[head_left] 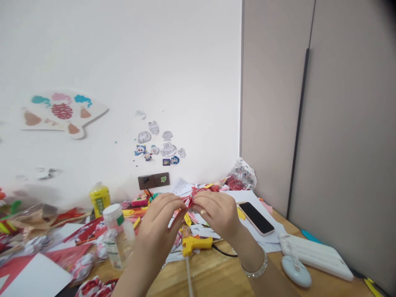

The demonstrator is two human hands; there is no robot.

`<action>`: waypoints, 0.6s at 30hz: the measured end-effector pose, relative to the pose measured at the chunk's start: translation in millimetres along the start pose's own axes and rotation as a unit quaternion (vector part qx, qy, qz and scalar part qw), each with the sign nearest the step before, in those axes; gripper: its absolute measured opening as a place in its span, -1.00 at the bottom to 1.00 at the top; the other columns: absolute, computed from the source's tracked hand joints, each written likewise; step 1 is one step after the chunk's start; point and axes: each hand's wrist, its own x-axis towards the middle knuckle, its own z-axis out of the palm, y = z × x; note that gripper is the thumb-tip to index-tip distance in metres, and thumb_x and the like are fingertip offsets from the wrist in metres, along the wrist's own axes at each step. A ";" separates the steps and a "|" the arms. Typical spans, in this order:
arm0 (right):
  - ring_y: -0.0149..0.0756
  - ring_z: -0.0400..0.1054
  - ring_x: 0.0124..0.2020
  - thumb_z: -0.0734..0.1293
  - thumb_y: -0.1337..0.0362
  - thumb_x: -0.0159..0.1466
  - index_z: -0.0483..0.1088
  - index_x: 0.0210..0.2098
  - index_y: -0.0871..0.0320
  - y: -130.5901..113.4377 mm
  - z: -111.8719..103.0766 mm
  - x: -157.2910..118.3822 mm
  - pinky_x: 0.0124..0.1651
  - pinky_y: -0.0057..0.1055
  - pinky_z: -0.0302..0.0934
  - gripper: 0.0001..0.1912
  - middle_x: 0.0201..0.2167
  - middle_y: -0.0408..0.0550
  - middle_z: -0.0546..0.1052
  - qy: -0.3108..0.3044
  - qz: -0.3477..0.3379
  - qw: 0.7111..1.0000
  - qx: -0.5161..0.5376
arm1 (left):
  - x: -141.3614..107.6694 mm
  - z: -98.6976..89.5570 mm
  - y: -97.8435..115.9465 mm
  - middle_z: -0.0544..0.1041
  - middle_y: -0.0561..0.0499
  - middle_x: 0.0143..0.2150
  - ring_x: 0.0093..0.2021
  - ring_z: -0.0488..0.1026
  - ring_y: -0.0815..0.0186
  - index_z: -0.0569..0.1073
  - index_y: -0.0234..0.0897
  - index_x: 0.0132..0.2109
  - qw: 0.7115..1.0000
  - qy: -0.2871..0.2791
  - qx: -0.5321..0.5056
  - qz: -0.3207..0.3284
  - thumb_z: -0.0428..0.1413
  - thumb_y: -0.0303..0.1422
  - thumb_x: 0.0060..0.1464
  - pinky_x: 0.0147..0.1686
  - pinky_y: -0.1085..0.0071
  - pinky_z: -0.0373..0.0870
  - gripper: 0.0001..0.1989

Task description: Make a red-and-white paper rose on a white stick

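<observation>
While both hands, left [163, 218] and right [217, 212], pinch a red folded piece [189, 201] at centre, their fingers are nearly closed. The fingers hide its ends, so its full shape is unclear.

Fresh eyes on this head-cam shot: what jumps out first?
The bright yellow plastic glue gun on the brown wooden table, just below the hands in view. Next, the small red folded piece pinched between left hand and right hand. Then the white fan-shaped cutout with a red emblem, on the wall's left.
</observation>
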 end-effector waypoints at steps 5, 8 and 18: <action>-0.38 0.44 -0.37 0.17 0.32 0.33 0.38 -0.36 0.16 1.4 2.1 -4.0 -0.30 -0.50 0.29 -0.81 -0.40 -0.05 0.56 -0.030 0.029 0.998 0.048 | -1.9 0.4 -5.5 0.52 0.00 -0.33 -0.25 0.46 0.33 0.37 -0.26 -0.30 0.999 -0.028 -0.025 -0.032 0.13 -0.51 0.04 -0.19 0.41 0.41 -0.91; -0.37 0.43 -0.38 0.20 0.34 0.31 0.38 -0.38 0.16 2.6 5.3 -6.4 -0.31 -0.49 0.27 -0.84 -0.43 -0.04 0.55 -0.039 0.047 0.995 0.076 | -1.4 -0.1 -8.4 0.54 0.05 -0.37 -0.33 0.49 0.35 0.40 -0.24 -0.29 0.997 -0.039 -0.041 -0.059 0.14 -0.43 0.05 -0.28 0.46 0.42 -0.95; -0.40 0.33 -0.46 0.27 0.23 0.27 0.35 -0.48 0.14 -5.5 5.6 -1.1 -0.40 -0.49 0.13 -0.80 -0.51 -0.15 0.47 -0.113 0.201 0.965 0.125 | -1.4 0.0 -12.4 0.53 0.07 -0.42 -0.41 0.46 0.36 0.43 -0.22 -0.36 0.981 -0.089 -0.084 -0.151 0.13 -0.35 0.04 -0.39 0.48 0.38 -0.94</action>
